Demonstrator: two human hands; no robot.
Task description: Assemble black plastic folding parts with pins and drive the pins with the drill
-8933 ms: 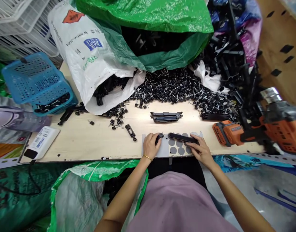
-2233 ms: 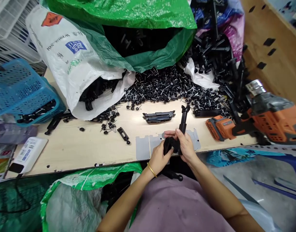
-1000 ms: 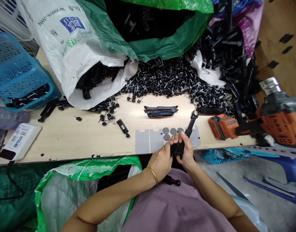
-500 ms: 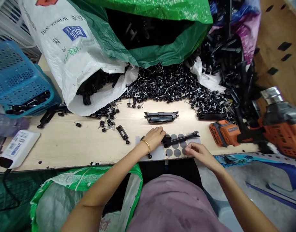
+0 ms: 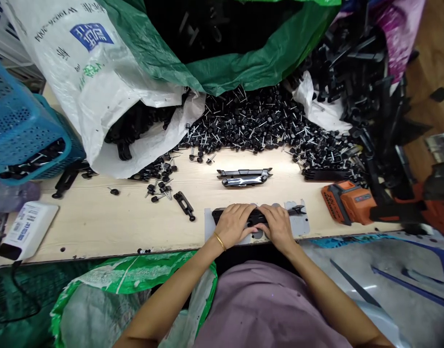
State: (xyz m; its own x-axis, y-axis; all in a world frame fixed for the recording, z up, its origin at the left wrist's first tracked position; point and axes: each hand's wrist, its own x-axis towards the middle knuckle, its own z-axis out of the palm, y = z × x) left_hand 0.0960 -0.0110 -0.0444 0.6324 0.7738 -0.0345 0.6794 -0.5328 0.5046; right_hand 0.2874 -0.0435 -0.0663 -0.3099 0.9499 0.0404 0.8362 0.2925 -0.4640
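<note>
My left hand (image 5: 233, 224), with a gold bangle at its wrist, is closed over the left part of a long black plastic bar (image 5: 253, 217). On the bar's right part lies my right hand (image 5: 278, 224), fingers bent over it and its thumb near the left thumb. The bar's forked end sticks out to the right. Beneath it is a grey sheet (image 5: 302, 227) with round dark spots, mostly covered by my hands. Farther back lie two black bars (image 5: 244, 177) side by side. A short slotted black piece (image 5: 184, 206) lies to the left.
A heap of black-headed metal pins (image 5: 250, 121) spreads along the back, below a green bag (image 5: 229, 75) and a white sack (image 5: 87, 106). An orange-and-black power tool (image 5: 348, 203) lies at right. Left are a blue basket (image 5: 26, 125) and a white box-shaped device (image 5: 28, 229).
My right hand has moved left and up onto the black bar, close beside my left hand. The bar now lies straighter across the sheet. The view has shifted slightly.
</note>
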